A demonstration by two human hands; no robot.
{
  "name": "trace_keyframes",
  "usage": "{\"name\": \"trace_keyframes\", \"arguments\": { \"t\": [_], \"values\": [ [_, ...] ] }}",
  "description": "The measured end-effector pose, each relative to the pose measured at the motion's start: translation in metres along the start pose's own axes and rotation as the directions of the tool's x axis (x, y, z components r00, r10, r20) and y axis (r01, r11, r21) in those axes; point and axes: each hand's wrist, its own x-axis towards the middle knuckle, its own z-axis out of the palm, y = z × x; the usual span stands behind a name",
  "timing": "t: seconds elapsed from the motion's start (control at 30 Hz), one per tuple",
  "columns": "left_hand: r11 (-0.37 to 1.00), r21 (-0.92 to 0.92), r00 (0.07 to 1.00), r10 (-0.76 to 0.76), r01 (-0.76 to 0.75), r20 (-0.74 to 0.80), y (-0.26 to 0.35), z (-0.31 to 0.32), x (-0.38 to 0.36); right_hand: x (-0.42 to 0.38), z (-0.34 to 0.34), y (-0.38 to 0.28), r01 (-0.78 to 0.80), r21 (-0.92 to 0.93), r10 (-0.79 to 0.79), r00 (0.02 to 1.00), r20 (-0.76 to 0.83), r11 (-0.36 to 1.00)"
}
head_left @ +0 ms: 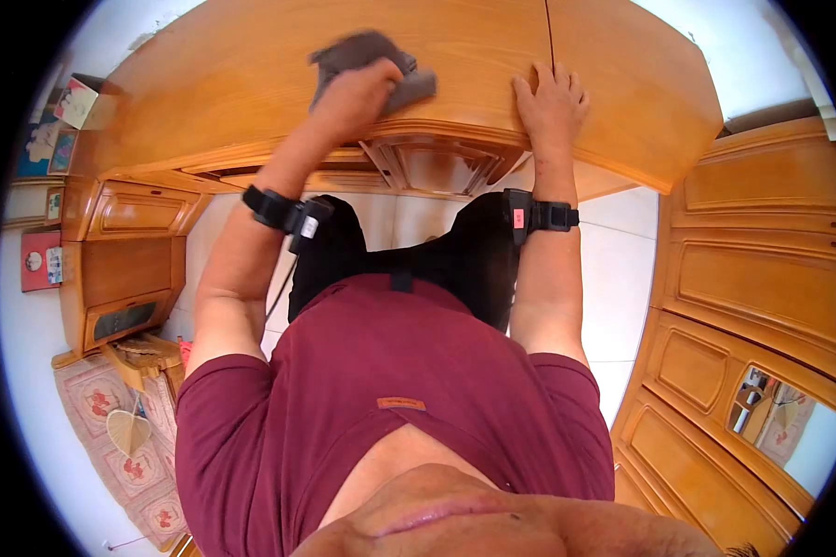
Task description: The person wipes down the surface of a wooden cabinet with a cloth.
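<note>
My left hand (pixel 355 95) is closed on a crumpled grey cloth (pixel 420 90), which lies against the orange-brown wooden top (pixel 223 102) of a cabinet. Some blur smears the cloth's far edge, and the fingertips are partly hidden in its folds. To the right, my right hand (pixel 553 104) rests palm down with fingers spread on the same wood, near its front edge and across a dark seam. Nothing is in it. Each forearm wears a black strap with a small device.
Below the top's front edge are carved cabinet fronts (pixel 437 165). Wooden cabinets (pixel 743 278) with a mirror panel line the right side. At left stand another cabinet (pixel 125 269), boxes (pixel 84 102) and a patterned cover (pixel 111 436) with a woven fan (pixel 128 433). Pale floor tiles (pixel 618 269) show between.
</note>
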Motion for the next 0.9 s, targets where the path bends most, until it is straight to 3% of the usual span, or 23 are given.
{"name": "trace_keyframes", "arguments": {
  "t": [0.07,0.23,0.3,0.37,0.4,0.47,0.5,0.57,0.7,0.77,0.8,0.87,0.9],
  "values": [
    [0.998,0.061,0.998,-0.037,0.033,0.053,0.012,0.009,-0.005,0.000,0.001,0.000,0.016,0.009,-0.016,1.000,0.001,1.000],
    [0.994,-0.015,0.985,-0.111,0.110,-0.136,-0.008,0.001,-0.003,-0.001,0.008,0.003,0.040,0.011,-0.039,0.994,-0.098,0.999],
    [0.986,-0.024,0.974,-0.167,0.166,-0.151,-0.023,-0.005,-0.002,0.000,0.004,0.002,0.030,0.015,-0.029,0.998,-0.062,0.999],
    [0.966,0.234,0.960,-0.039,0.106,-0.276,-0.040,-0.011,-0.001,-0.002,0.002,0.002,0.021,0.015,-0.021,0.999,-0.025,1.000],
    [0.966,0.235,0.961,-0.039,0.107,-0.275,-0.038,-0.013,-0.001,-0.002,0.003,0.002,0.024,0.014,-0.023,0.999,-0.031,1.000],
    [0.954,0.300,0.922,0.101,0.017,-0.375,-0.031,-0.016,-0.004,-0.001,0.005,0.003,0.028,0.014,-0.027,0.999,-0.037,1.000],
    [0.954,0.300,0.922,0.100,0.019,-0.375,-0.021,-0.016,-0.010,-0.001,0.008,0.003,0.032,0.008,-0.031,0.998,-0.061,0.999],
    [0.928,0.371,0.992,0.037,0.010,-0.120,0.003,-0.014,-0.024,-0.001,0.009,0.004,0.038,0.004,-0.037,0.996,-0.083,0.999],
    [0.917,0.399,0.985,0.043,0.027,-0.168,0.001,0.001,-0.036,-0.001,0.004,0.003,0.036,0.017,-0.035,0.998,-0.052,0.999],
    [0.974,0.225,0.977,0.065,-0.019,-0.201,-0.035,0.007,-0.031,-0.002,0.002,0.003,0.031,0.028,-0.030,0.999,-0.038,0.999],
    [0.974,0.224,0.978,0.065,-0.019,-0.201,-0.055,0.004,-0.024,-0.002,0.002,0.003,0.031,0.029,-0.030,0.999,-0.041,0.999],
    [0.959,0.091,0.950,-0.250,0.270,-0.188,-0.105,-0.007,-0.008,-0.002,0.003,0.003,0.033,0.031,-0.032,0.998,-0.045,0.999],
    [0.943,0.058,0.925,-0.308,0.328,-0.223,-0.136,-0.024,0.004,-0.001,0.004,0.003,0.033,0.034,-0.032,0.999,-0.042,0.999]
  ]
}}
